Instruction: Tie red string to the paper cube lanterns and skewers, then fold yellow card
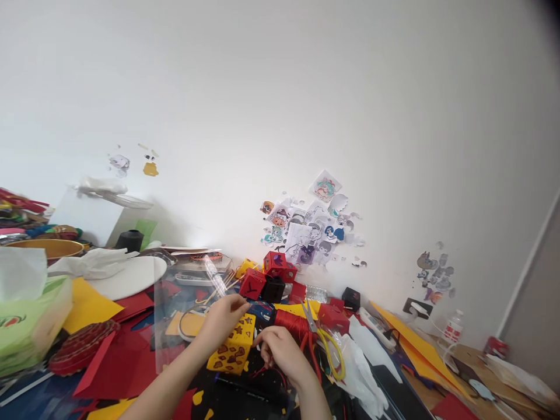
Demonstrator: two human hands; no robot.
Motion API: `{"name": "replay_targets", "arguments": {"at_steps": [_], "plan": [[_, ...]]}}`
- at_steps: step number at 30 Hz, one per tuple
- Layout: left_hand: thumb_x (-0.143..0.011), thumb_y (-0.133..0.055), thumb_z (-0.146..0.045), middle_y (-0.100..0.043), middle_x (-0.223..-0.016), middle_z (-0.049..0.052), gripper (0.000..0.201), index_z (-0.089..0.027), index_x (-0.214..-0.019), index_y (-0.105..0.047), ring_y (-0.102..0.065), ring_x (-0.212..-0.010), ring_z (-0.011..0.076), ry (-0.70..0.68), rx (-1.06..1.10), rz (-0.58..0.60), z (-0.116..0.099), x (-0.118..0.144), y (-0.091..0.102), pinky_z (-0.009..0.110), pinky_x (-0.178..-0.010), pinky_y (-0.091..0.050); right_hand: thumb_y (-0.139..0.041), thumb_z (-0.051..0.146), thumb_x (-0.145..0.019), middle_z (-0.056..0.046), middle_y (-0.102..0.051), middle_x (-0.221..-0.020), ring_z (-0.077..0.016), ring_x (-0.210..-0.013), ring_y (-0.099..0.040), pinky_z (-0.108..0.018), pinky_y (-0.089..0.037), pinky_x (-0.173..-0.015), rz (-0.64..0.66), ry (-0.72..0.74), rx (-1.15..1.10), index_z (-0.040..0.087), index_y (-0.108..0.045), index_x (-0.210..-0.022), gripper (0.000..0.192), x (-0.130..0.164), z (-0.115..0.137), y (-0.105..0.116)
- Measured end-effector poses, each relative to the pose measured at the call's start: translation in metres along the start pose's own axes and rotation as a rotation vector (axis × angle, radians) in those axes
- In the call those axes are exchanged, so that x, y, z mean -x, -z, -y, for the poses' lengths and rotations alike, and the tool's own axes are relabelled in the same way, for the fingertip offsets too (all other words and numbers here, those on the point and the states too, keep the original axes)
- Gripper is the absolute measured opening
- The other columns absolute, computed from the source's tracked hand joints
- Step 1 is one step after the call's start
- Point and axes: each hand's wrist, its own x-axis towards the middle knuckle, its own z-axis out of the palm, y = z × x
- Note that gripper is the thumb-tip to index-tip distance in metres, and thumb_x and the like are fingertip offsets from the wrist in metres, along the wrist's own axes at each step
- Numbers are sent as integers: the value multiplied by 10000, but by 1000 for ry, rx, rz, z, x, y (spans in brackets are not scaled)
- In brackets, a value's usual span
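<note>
A yellow paper box (230,354) with dark cut-out shapes, some of them stars, stands on the dark work surface before me. Over its top and left side reaches my left hand (228,314), the fingertips pinched together just above the upper edge; whatever they hold is too small to see. At the box's right side is my right hand (279,350), its fingers curled in and the index finger close to the box. What those curled fingers hold, if anything, is hidden. Thin red thread (273,370) trails below the right hand.
A red thread spool (291,322) lies behind my right hand, with yellow-handled scissors (331,353) beside it. Red paper boxes (252,284) are stacked near the wall. Red paper sheets (120,361), a tissue pack (32,326) and a dark pen (245,389) crowd the surface.
</note>
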Motion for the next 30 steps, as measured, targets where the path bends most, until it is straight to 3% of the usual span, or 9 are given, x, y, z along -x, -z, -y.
{"name": "replay_targets", "arguments": {"at_steps": [3,5,9,12,15,19,24,30], "plan": [[-703,-440,-437,-608,-601,-1,282,-200,-587,-540,-567,-623,179,5,17,20,-2,1,-1,275,-598,-408,-434,243,-758,49,-500,-460,-81,-413,-450,-181,-352,-452,78,-26,-102,132,-643,-797,240,7,7,6],[-701,-435,-441,-603,-601,0,284,-200,-587,-532,-561,-621,179,6,27,34,-3,1,-1,278,-601,-408,-505,281,-771,22,-578,-573,-97,-526,-544,-214,-426,-569,118,-3,-194,139,-613,-913,228,11,11,11],[-693,-433,-436,-606,-609,11,278,-196,-586,-525,-561,-634,183,8,38,47,-5,1,0,284,-612,-409,-729,306,-649,-50,-639,-882,-164,-844,-621,-307,-431,-815,249,82,-299,177,-535,-1108,515,17,17,19],[-698,-425,-436,-624,-636,20,280,-194,-608,-533,-572,-648,184,15,44,52,-4,1,1,282,-611,-412,-825,236,-507,-52,-629,-941,-183,-923,-603,-330,-411,-871,288,122,-348,199,-540,-1114,672,17,18,20],[-695,-430,-438,-637,-656,24,281,-192,-621,-544,-588,-671,188,19,46,64,-5,1,1,279,-621,-420,-818,253,-506,-44,-642,-885,-178,-878,-610,-316,-428,-839,218,137,-278,178,-604,-971,517,14,16,17],[-691,-435,-443,-642,-662,33,288,-192,-612,-553,-592,-687,199,15,31,90,-8,0,5,291,-646,-421,-719,345,-624,-17,-625,-669,-156,-654,-600,-279,-459,-671,39,120,-48,147,-610,-711,242,8,14,10],[-705,-435,-455,-674,-815,56,319,-189,-709,-610,-592,-809,218,-20,10,147,-16,1,20,295,-713,-413,-573,237,-740,-3,-585,-644,-138,-641,-544,-242,-415,-620,-9,232,193,153,-641,-690,119,6,15,3],[-673,-488,-450,-649,-695,30,301,-181,-649,-623,-577,-686,194,-30,-42,326,-21,7,37,270,-609,-399,-580,197,-715,-5,-588,-688,-134,-656,-518,-236,-400,-618,-34,223,245,153,-642,-729,77,8,14,-5]]}}
